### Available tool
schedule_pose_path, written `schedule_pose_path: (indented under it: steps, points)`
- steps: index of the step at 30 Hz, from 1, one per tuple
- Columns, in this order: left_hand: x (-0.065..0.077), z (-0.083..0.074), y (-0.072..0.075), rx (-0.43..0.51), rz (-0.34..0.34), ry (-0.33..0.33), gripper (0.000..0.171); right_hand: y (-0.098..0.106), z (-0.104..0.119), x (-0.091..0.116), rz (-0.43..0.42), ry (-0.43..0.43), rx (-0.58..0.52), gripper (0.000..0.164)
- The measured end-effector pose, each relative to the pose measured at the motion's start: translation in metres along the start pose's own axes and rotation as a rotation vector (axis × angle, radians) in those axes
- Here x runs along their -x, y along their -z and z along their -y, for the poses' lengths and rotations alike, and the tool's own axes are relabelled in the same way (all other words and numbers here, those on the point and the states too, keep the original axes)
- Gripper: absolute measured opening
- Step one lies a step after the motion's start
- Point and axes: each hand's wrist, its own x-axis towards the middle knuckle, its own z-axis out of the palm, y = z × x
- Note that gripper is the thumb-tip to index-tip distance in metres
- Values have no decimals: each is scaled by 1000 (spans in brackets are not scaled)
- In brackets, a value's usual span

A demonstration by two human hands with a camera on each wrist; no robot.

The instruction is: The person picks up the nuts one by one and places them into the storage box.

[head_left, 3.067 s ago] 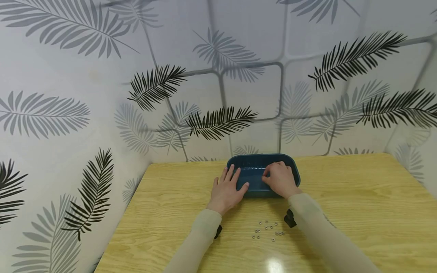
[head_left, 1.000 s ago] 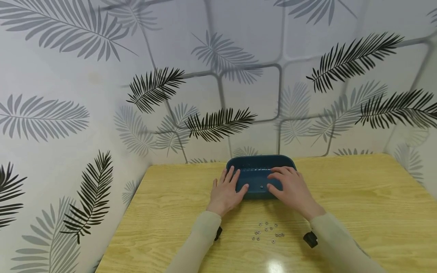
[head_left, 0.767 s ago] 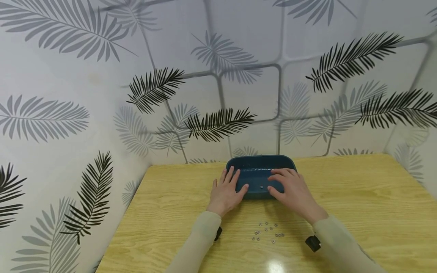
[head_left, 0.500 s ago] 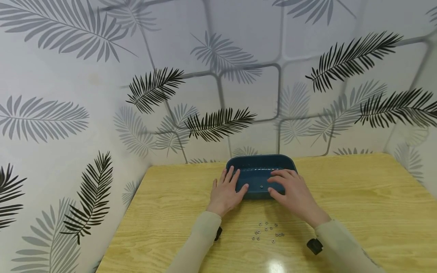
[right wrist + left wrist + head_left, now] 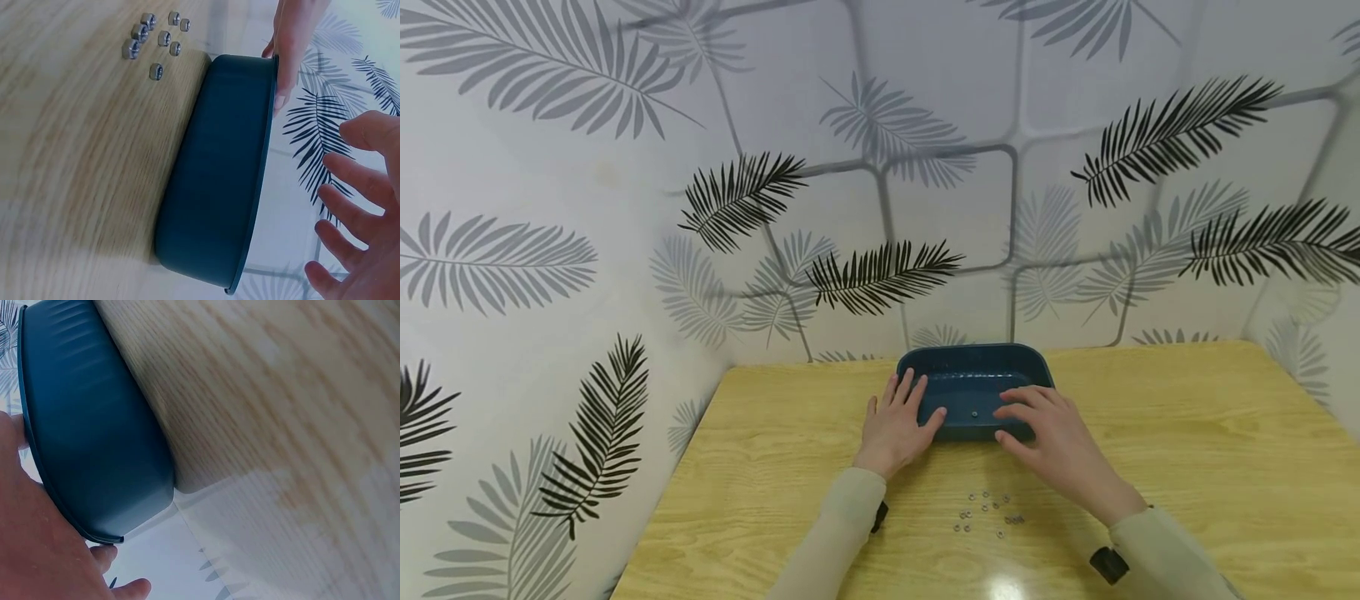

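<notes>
A dark blue plastic basin (image 5: pixel 953 393) stands near the back of the table, and a single small metal nut (image 5: pixel 974 414) lies on its floor. My left hand (image 5: pixel 891 435) rests on the basin's left rim with fingers spread; the left wrist view shows fingertips at the rim's edge. Over the basin's right end, my right hand (image 5: pixel 1063 446) has its fingers apart and holds nothing. In the right wrist view its fingers (image 5: pixel 356 178) stand clear of the basin wall. Several hex nuts (image 5: pixel 130 49) lie loose on the table in front of the basin.
The pale wooden table (image 5: pixel 1187 450) reaches back to a wall (image 5: pixel 955 208) with a feather-like leaf pattern. Dark camera mounts (image 5: pixel 1108 565) sit under both wrists. A bright light reflection shows on the table's near part.
My right hand pinched with its fingers over the basin earlier; it has since spread them and drawn back right and nearer. A nut now shows on the basin floor. The left hand stays put.
</notes>
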Motion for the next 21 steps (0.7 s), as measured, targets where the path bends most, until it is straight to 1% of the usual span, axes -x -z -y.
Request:
schedule_pose_path:
  steps: [5,11,17,21]
  points:
    - [1,0,1,14,5,-4,71,1,2,6,16,-2,8,23]
    - [2,0,1,13,-7,-5,71,1,2,13,11,29,23,19]
    - [2,0,2,17,2,-3,71,0,6,18,24,45,22,18]
    - [2,0,3,20,7,-4,71,0,10,22,38,35,21,18]
